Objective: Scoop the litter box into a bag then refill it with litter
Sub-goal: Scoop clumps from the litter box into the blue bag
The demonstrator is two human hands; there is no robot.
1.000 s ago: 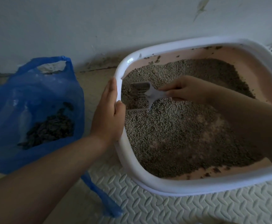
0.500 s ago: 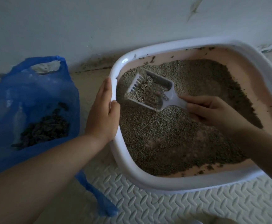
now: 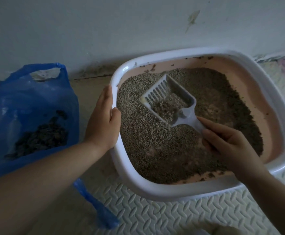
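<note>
My right hand (image 3: 226,146) curls its fingers round the litter scoop (image 3: 170,99) handle. The scoop has risen off the litter (image 3: 155,146), grains sifted out and clumps (image 3: 163,108) kept, ready to dump. My left hand (image 3: 102,121), fingers together, holds the litter box (image 3: 155,194) rim, with the blue bag (image 3: 28,102) beyond its knuckles.

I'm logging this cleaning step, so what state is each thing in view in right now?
litter box: upright on the floor mat, part filled with litter.
scoop: tilted over the litter, a small clump in it.
blue bag: open, dark clumps inside.
left grip: holds the litter box by its rim.
right grip: holds the scoop by its handle.
</note>
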